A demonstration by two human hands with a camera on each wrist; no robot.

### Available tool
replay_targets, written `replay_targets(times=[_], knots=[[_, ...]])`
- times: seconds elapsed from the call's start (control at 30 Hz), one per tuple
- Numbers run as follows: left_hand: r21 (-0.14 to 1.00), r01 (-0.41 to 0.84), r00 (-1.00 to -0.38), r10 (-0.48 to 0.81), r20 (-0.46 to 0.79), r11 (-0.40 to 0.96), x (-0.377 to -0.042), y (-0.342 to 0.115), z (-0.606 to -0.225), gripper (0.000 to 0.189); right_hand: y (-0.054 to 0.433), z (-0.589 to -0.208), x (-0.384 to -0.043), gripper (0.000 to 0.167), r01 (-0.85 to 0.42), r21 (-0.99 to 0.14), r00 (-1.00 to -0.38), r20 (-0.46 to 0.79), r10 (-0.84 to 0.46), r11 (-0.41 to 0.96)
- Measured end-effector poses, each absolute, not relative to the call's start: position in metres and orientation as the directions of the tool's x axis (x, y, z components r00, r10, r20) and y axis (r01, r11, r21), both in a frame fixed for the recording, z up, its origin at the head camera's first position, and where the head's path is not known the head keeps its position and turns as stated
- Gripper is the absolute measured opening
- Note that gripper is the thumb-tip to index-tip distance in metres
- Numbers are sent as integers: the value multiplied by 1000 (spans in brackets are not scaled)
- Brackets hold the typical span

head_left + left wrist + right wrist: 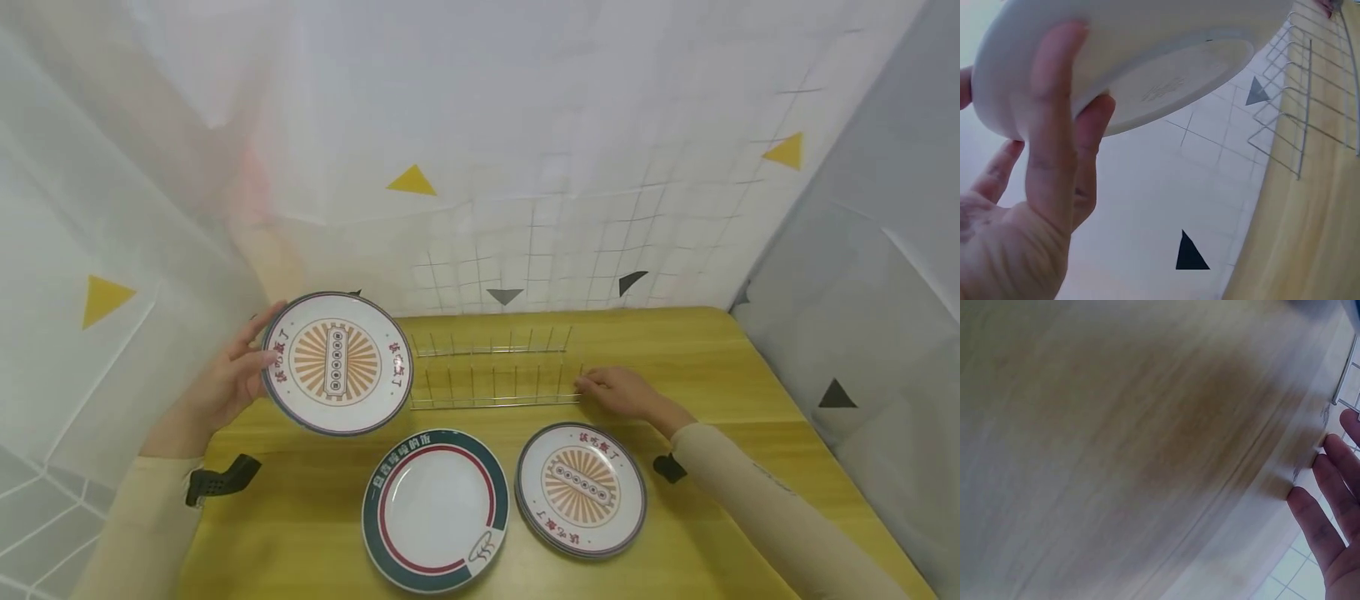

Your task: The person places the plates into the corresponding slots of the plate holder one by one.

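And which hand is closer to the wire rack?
The right hand. It's at the right end of the wire rack. The left hand is farther off, out past the left end, holding up a plate.

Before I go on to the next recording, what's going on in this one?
A person's left hand holds a plate by its edge, raised off the table. The right hand is at the right end of the wire rack; whether its fingers grip the wire is unclear. Nearer the person, a green-rimmed plate lies face up, with a matching plate, patterned like the held one, to its right.
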State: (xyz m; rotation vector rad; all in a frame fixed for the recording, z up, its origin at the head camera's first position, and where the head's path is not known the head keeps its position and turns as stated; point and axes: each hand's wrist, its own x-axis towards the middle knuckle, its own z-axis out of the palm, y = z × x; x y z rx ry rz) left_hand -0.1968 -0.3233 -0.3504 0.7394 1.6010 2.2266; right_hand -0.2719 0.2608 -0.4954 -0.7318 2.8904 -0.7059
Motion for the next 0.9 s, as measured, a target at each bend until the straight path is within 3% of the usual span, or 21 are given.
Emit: replay_targets(times=[0.4, 0.77, 0.9], knots=[[986, 2, -862, 499, 87, -168, -236, -310, -324, 64, 261, -494, -270, 42, -392, -485, -894, 0, -448, 782], [996, -58, -812, 583, -3, -75, -259, -303, -316, 64, 259, -494, -270, 46, -356, -496, -905, -28, -425, 792], [995, -101, -825, 561, -73, -19, -264, -300, -313, 64, 258, -491, -268, 44, -365, -498, -901, -24, -434, 786]])
